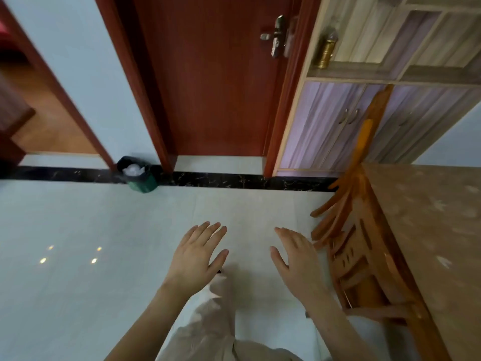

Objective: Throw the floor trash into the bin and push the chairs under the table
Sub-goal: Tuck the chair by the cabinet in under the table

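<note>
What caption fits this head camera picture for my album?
Left hand and right hand hover open above the floor; chairs sit tucked at the table, green bin waits by the door.

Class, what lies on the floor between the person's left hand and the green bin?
Only bare pale floor tiles, seen in the head view, lie between the left hand and the bin; nothing rests on them.

Red-brown door [216, 87] w/ metal handle [276, 36], wood cabinet [338, 121] — brass item [325, 52] on its shelf [351, 71], white tile floor [78, 230]

Both hands [194, 256] [299, 259] spread empty, chairs [354, 256] under table [429, 230], bin [139, 175] by wall
</note>
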Demonstrator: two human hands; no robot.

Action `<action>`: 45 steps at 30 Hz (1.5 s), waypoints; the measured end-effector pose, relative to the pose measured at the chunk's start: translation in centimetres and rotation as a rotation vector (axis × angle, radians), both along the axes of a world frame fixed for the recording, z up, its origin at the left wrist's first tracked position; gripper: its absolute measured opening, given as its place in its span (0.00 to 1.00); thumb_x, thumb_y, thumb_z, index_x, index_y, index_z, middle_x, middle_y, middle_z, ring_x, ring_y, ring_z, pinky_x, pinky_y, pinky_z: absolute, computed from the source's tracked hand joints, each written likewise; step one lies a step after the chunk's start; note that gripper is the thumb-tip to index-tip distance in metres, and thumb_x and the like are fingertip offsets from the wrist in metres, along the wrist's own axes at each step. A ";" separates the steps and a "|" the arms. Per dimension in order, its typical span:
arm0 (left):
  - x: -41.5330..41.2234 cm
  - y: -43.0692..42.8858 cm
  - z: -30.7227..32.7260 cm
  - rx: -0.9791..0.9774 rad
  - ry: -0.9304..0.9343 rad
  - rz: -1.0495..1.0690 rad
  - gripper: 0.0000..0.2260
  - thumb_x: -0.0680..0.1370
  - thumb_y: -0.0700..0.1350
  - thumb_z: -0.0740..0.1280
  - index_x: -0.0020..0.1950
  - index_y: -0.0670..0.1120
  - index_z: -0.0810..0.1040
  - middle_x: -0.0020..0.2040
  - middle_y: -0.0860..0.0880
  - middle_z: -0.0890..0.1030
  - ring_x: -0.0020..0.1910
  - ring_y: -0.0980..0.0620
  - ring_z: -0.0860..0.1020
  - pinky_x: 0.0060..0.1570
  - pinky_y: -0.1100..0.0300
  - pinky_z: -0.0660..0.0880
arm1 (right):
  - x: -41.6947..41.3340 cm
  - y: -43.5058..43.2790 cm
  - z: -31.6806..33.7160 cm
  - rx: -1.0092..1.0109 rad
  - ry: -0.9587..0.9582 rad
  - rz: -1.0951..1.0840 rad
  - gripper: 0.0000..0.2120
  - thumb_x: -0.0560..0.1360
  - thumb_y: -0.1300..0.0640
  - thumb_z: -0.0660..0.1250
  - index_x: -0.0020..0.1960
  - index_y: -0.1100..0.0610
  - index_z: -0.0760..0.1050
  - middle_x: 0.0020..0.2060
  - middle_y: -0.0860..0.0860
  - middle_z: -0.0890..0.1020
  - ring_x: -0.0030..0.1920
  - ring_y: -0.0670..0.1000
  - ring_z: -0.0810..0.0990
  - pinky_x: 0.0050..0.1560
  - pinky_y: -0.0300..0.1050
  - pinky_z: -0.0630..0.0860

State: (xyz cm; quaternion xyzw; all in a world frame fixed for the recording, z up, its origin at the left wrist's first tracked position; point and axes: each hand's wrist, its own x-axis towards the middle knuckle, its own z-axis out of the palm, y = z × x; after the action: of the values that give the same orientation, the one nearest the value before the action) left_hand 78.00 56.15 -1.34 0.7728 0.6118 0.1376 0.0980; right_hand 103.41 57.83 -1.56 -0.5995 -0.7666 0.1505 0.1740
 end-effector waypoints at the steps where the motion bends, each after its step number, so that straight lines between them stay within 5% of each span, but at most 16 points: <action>1: -0.3 2.9 -0.1 -0.002 0.008 -0.021 0.24 0.80 0.59 0.52 0.71 0.50 0.71 0.69 0.51 0.74 0.71 0.47 0.69 0.71 0.51 0.61 | -0.2 2.2 -0.2 0.004 0.000 -0.028 0.22 0.81 0.47 0.60 0.72 0.55 0.69 0.67 0.51 0.76 0.68 0.51 0.72 0.68 0.53 0.69; 12: 0.0 34.7 3.6 0.044 -0.078 -0.334 0.26 0.80 0.59 0.52 0.71 0.47 0.71 0.68 0.49 0.74 0.69 0.46 0.70 0.69 0.49 0.64 | -0.7 23.3 3.5 0.053 0.043 -0.429 0.21 0.80 0.49 0.62 0.70 0.57 0.71 0.64 0.53 0.78 0.64 0.55 0.75 0.64 0.56 0.73; 24: 12.8 57.1 1.0 -0.058 -0.095 -0.568 0.25 0.79 0.58 0.53 0.70 0.46 0.72 0.67 0.47 0.75 0.67 0.45 0.72 0.68 0.48 0.66 | 9.7 42.5 1.6 -0.060 -0.019 -0.657 0.21 0.81 0.45 0.55 0.71 0.51 0.69 0.68 0.47 0.73 0.71 0.49 0.67 0.70 0.45 0.60; 33: 23.7 73.4 3.6 0.008 -0.183 -0.750 0.23 0.80 0.58 0.54 0.70 0.48 0.72 0.67 0.52 0.75 0.67 0.52 0.69 0.67 0.58 0.61 | 17.6 54.8 4.3 0.027 0.009 -0.774 0.21 0.80 0.51 0.62 0.72 0.56 0.69 0.64 0.52 0.76 0.65 0.54 0.73 0.65 0.53 0.69; 42: 33.7 85.6 1.8 -0.039 -0.180 -1.133 0.22 0.79 0.55 0.57 0.69 0.47 0.73 0.65 0.50 0.76 0.65 0.52 0.72 0.65 0.56 0.68 | 21.5 62.4 2.7 0.038 -0.014 -1.091 0.20 0.81 0.49 0.61 0.71 0.52 0.69 0.66 0.51 0.75 0.67 0.53 0.71 0.66 0.43 0.60; 45: 37.5 89.4 2.1 -0.032 -0.146 -1.261 0.24 0.79 0.58 0.56 0.71 0.48 0.71 0.68 0.51 0.74 0.68 0.52 0.69 0.66 0.55 0.67 | 22.6 64.3 2.2 0.014 0.001 -1.232 0.24 0.80 0.43 0.55 0.74 0.50 0.65 0.69 0.50 0.72 0.70 0.53 0.68 0.69 0.49 0.63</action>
State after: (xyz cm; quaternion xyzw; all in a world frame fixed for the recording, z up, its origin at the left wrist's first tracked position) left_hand 115.54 145.53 0.77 0.9717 0.0327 0.0965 0.2133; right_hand 125.96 122.15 0.68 -0.9311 -0.2801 0.0176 0.2332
